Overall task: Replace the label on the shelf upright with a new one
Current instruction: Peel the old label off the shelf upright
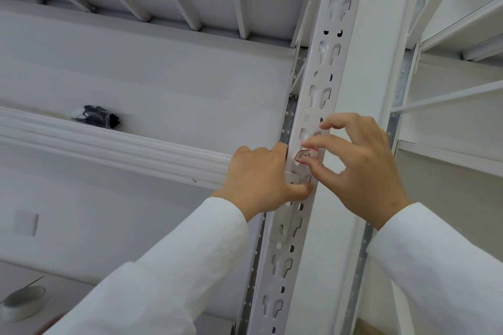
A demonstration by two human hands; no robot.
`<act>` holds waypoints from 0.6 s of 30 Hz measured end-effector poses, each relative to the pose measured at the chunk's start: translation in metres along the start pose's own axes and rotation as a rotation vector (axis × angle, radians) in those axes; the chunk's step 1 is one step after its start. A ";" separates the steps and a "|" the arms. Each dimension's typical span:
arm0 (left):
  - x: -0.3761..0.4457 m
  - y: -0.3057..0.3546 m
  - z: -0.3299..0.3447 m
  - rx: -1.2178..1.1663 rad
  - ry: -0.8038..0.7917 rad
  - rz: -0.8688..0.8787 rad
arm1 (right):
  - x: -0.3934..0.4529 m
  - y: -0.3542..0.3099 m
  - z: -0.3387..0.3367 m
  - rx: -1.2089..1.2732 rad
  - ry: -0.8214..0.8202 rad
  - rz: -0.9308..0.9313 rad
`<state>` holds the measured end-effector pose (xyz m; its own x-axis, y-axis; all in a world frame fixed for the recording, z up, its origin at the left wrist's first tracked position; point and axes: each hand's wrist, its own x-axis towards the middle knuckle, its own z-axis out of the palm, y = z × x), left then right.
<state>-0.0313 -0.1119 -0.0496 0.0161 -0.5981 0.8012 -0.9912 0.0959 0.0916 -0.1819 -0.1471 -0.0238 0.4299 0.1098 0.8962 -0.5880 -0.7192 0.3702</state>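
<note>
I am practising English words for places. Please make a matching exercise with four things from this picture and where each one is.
Things:
1. label
2. left hand
3. black bag
4. tape roll

Places:
A. bottom left corner of the picture
B. on the shelf at the left
C. wrapped around the shelf upright from the left
D. pinched by the right hand

Pairs: 1-D, 2-C, 3-B, 4-A

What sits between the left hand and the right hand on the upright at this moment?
In the head view, the slotted shelf upright runs between the left hand and right hand, with the small red-edged label on it, pinched by the right fingertips.
</note>
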 end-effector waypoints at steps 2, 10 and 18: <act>0.000 0.000 -0.001 -0.006 -0.001 -0.005 | 0.002 -0.003 0.000 0.019 -0.005 0.008; -0.002 0.002 -0.004 -0.030 0.022 0.002 | -0.009 -0.014 -0.006 0.052 0.026 -0.088; -0.069 -0.026 -0.022 -0.950 0.277 -0.072 | -0.019 -0.042 -0.009 0.590 -0.124 0.327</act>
<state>-0.0041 -0.0559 -0.0945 0.2228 -0.4322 0.8738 -0.4709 0.7372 0.4846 -0.1716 -0.1124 -0.0540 0.3895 -0.2307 0.8917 -0.2439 -0.9594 -0.1417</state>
